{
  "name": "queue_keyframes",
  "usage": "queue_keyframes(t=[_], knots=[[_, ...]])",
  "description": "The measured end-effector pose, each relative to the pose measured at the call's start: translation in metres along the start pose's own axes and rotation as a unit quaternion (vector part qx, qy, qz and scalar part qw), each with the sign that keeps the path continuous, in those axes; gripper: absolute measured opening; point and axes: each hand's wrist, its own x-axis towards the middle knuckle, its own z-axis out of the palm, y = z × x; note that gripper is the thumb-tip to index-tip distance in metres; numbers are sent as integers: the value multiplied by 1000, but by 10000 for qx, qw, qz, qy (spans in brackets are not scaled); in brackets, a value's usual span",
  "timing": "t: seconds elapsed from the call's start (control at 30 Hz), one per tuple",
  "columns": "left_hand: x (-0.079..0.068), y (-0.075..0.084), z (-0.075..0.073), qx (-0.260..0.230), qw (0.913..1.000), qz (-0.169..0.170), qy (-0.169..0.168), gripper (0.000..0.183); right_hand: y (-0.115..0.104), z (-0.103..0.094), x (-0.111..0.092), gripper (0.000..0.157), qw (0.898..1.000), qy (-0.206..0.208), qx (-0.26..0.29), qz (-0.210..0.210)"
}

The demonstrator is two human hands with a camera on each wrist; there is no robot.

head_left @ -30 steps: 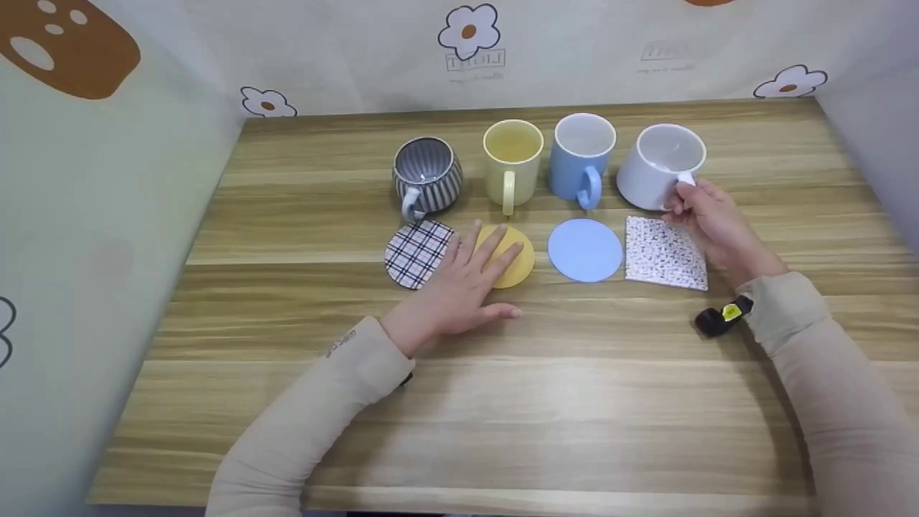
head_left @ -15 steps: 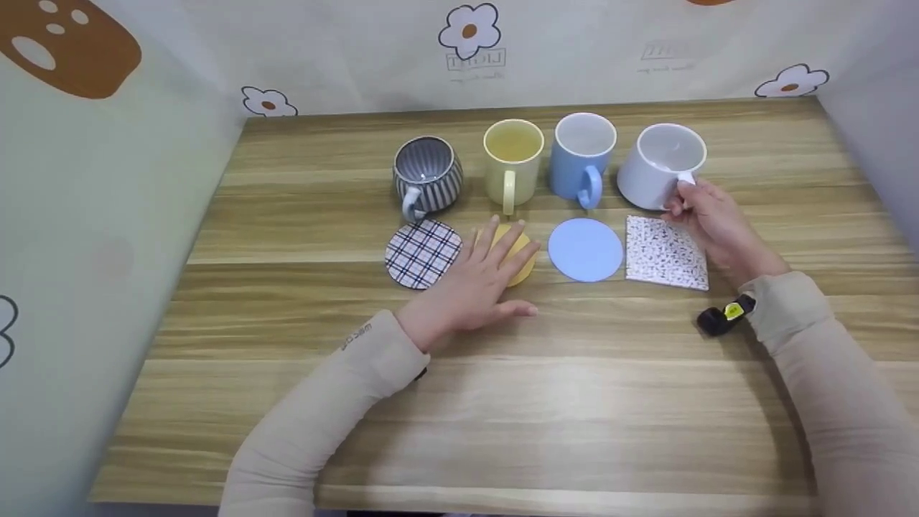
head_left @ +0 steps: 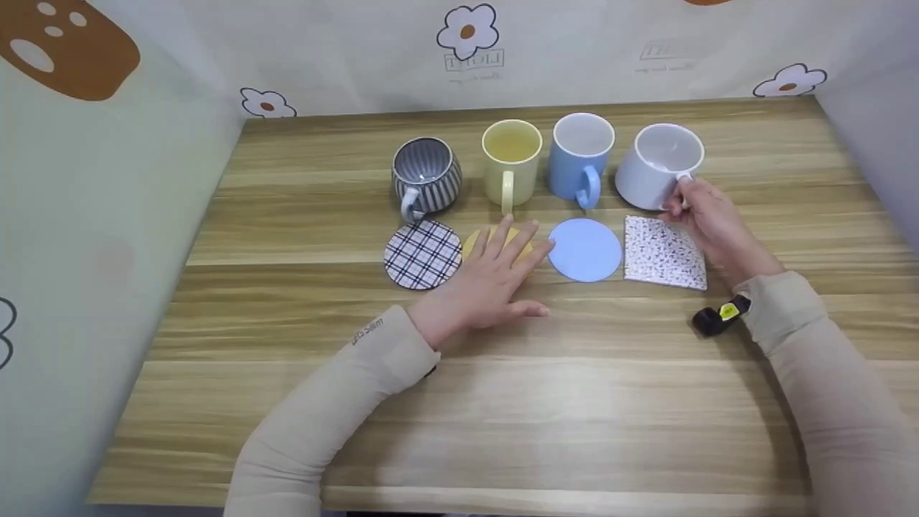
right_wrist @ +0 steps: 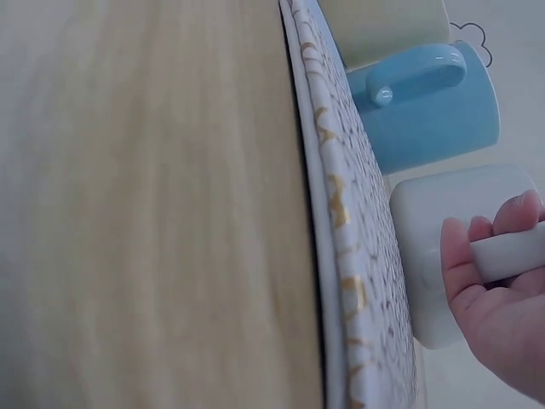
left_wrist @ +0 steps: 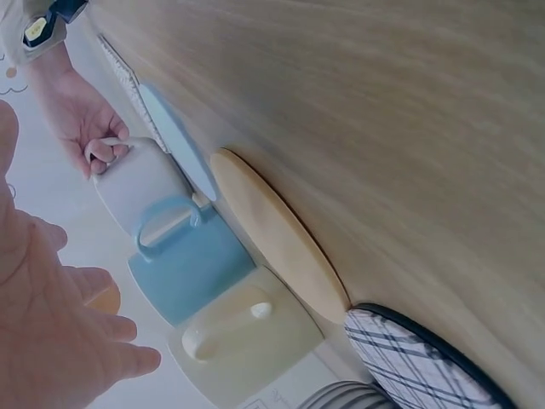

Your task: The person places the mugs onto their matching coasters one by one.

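My right hand (head_left: 714, 222) holds the handle of the white mug (head_left: 650, 176), fingers curled around it in the right wrist view. In front of that mug lies a square speckled coaster (head_left: 664, 255). My left hand (head_left: 484, 280) is spread flat over the round yellow coaster (left_wrist: 277, 230), hiding much of it in the head view. In the left wrist view a gap separates the palm from that coaster. To its right is the round blue coaster (head_left: 585, 250); to its left, the round plaid coaster (head_left: 422, 255).
Behind the coasters stand a grey striped mug (head_left: 438, 183), a yellow mug (head_left: 520, 172) and a blue mug (head_left: 571, 169), handles facing the front. The wooden table (head_left: 538, 409) meets a flower-patterned wall (head_left: 359, 57) at the back.
My left hand has slid to the right, from partly over the plaid coaster to over the yellow one, fingertips near the blue one. My right hand stays on the white mug's handle.
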Motion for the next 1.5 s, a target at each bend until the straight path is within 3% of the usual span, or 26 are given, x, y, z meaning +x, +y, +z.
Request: queue_keyframes(t=[0.27,1.5], knots=[[7,6,-3,86,9997,105,-200,83,0,4,1,27,9997,141,-174,-4],[32,34,-1,562,9972,351,-349,81,1,7,2,27,9973,689,-249,90]])
